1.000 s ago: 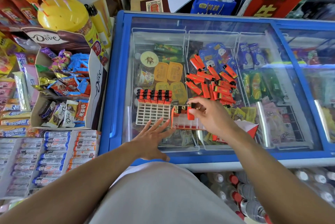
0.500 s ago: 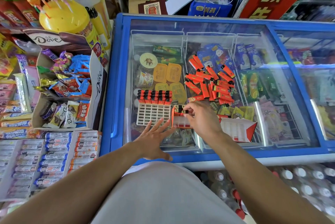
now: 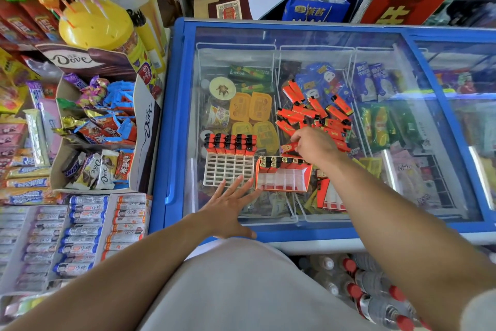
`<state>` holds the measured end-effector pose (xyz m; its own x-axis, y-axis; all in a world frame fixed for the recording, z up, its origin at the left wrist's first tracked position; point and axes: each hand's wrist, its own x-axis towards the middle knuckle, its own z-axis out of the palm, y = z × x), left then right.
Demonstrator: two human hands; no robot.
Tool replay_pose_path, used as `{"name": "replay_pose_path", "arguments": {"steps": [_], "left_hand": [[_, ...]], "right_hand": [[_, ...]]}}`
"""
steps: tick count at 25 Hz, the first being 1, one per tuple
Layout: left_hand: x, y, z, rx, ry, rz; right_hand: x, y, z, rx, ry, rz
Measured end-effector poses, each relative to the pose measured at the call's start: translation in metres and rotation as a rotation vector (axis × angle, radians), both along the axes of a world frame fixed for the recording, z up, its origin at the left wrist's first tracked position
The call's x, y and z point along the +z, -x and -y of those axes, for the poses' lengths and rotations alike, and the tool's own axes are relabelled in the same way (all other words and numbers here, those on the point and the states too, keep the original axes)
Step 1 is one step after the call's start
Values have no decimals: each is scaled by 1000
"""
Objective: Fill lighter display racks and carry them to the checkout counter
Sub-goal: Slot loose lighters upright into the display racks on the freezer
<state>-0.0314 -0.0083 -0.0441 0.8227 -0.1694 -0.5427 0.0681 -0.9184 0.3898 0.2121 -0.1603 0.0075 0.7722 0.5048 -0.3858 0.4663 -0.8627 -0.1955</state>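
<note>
White rack (image 3: 228, 169) part-filled; left hand (image 3: 230, 210) flat, fingers spread, on freezer glass (image 3: 402, 62); red rack (image 3: 283, 176) one row in; right hand (image 3: 314, 144) pinching lighter (image 3: 288, 147) at loose pile (image 3: 316, 113); next likely: slot it.

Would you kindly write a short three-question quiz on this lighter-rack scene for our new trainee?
1. True or false: the white rack is completely full.
2. What is the right hand reaching into?
A. the loose lighter pile
B. a drawer
C. a bag
3. Where does the left hand rest?

Key:
1. False; only its far rows hold lighters.
2. A.
3. Flat on the freezer lid, just in front of the white rack and the red rack.
</note>
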Motion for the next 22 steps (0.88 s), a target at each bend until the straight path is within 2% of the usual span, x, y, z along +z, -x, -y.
{"name": "replay_pose_path", "arguments": {"steps": [4, 8, 10, 12, 15, 17, 19, 22], "left_hand": [[1, 0, 0, 21, 16, -1], [-2, 1, 1, 31, 15, 3], [-4, 0, 1, 33, 17, 2], [-4, 0, 1, 32, 15, -1], [-2, 0, 2, 26, 19, -4], [-3, 0, 2, 22, 17, 1], [-2, 1, 0, 30, 48, 11], [7, 2, -4, 159, 228, 93]], "right_hand": [[-10, -16, -21, 97, 171, -34], [-8, -17, -29, 171, 277, 45], [5, -13, -26, 177, 164, 111], [25, -4, -19, 110, -60, 134], [54, 22, -4, 39, -323, -27], [63, 39, 2, 83, -402, -119], [62, 51, 2, 131, -420, -132], [59, 62, -8, 190, -398, -142]]}}
